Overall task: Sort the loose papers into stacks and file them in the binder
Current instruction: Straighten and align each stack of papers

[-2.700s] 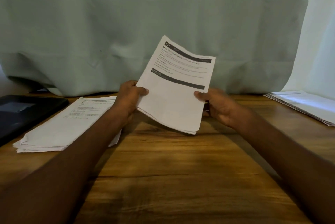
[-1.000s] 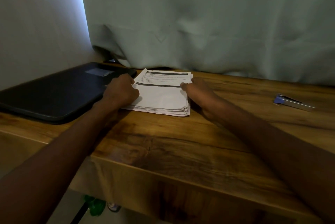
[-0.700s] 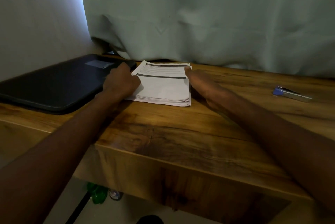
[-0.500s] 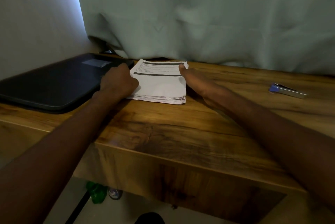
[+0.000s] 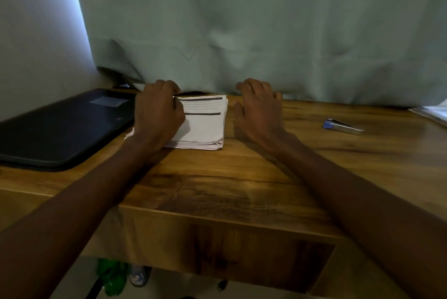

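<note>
A stack of printed papers (image 5: 203, 124) lies flat on the wooden table (image 5: 242, 177), near its far edge and close under the grey-green curtain (image 5: 242, 32); the black binder (image 5: 60, 127) lies shut just to its left, its near corner close beside the paper. The left hand (image 5: 157, 114) rests on the left part of the stack, fingers curled over the far left corner, pressing down rather than pinching any sheet; the right hand (image 5: 256, 114) is just to the right of the stack, fingers loosely spread, palm down, holding nothing and apart from the paper's edge. A blue-and-silver stapler (image 5: 342, 126) lies well off to the right; another pile of sheets (image 5: 433, 113) shows at the far right edge. The near edges of the stack look uneven, with sheets fanned at the lower left; if the left hand lifts or slides carelessly, the top sheets could skid out of line or under the curtain; a one-handed pickup could let the loose lower sheets droop and spill; the binder is not yet opened, so filing looks some way off.
</note>
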